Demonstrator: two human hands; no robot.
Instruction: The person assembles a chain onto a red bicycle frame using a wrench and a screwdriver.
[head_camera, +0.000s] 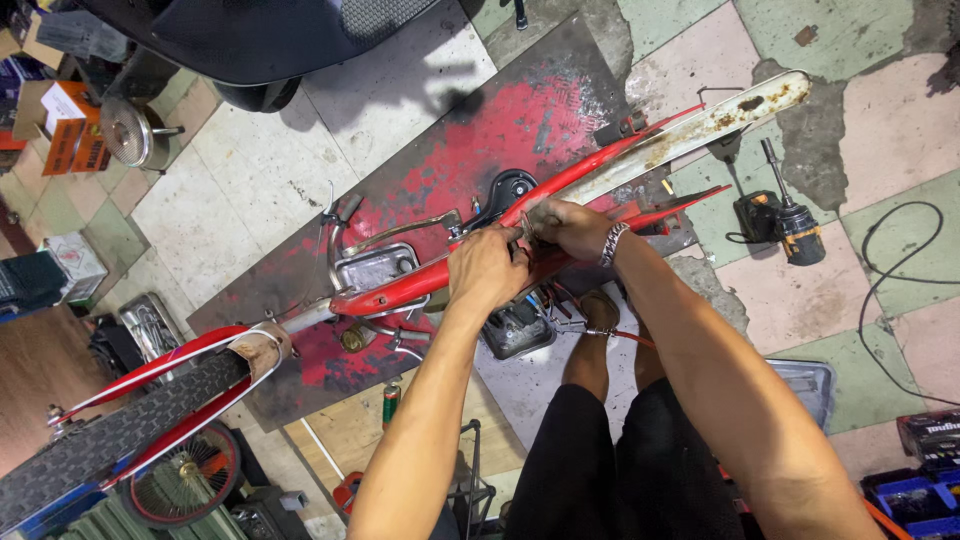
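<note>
Red tubular metal bicycle frame (420, 283) lies upturned over the red-stained floor mat (480, 130). Left hand (485, 268) and right hand (568, 226) close their fingers around its middle, apparently pinching a small fitting; cordless drill (785, 222) nearby.

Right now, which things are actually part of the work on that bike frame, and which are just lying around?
In hand:
- red bike frame, gripped at mid-tube
- left hand and right hand, both on the frame
- front tyre, fitted in the fork

Lying about:
- cordless drill on the tiles
- metal tray under the frame
- green can
- orange box
- black cable
</note>
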